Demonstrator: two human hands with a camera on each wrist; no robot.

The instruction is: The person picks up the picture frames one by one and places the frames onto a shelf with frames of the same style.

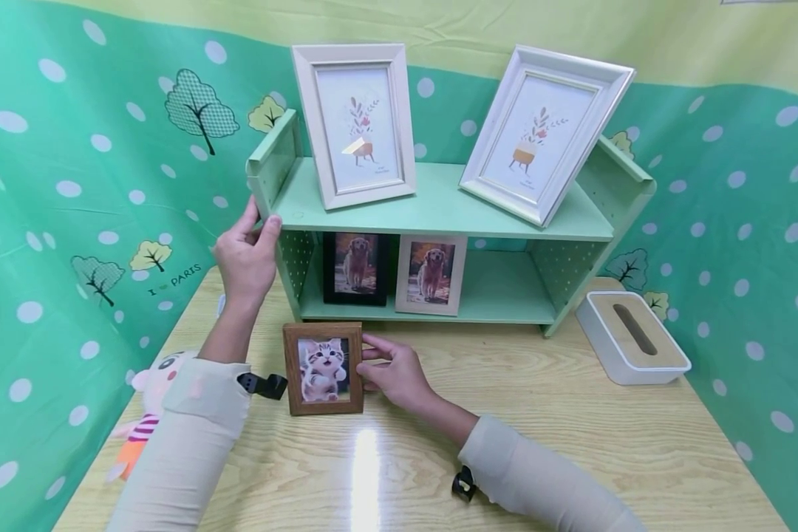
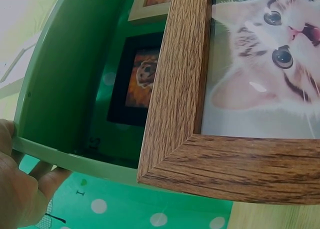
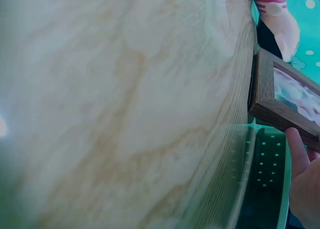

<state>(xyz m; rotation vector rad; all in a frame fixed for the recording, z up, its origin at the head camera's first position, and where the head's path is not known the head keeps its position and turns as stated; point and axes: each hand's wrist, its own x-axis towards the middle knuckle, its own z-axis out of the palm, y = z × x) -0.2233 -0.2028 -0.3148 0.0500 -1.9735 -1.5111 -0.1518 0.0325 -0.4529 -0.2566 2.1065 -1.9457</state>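
Note:
A two-tier green shelf [image 1: 439,201] stands on the table. My left hand [image 1: 247,255] grips its left side panel, thumb at the front edge and fingers round the outer side; the left wrist view shows this hand [image 2: 22,186] at the panel's edge. In front of the shelf's lower left is a brown wooden photo frame [image 1: 291,373] with a kitten picture. My right hand [image 1: 399,373] holds this frame by its right edge. The brown frame [image 2: 175,74] fills much of the left wrist view. In the right wrist view, fingertips [image 3: 295,139] meet the frame's edge [image 3: 280,114].
On the top tier, two white photo frames [image 1: 359,198] [image 1: 499,193] stand at differing angles. Below are a black frame [image 1: 329,273] and a pale wooden frame [image 1: 432,307] with dog pictures. A white tissue box [image 1: 645,373] sits right; a plush doll [image 1: 149,391] lies left.

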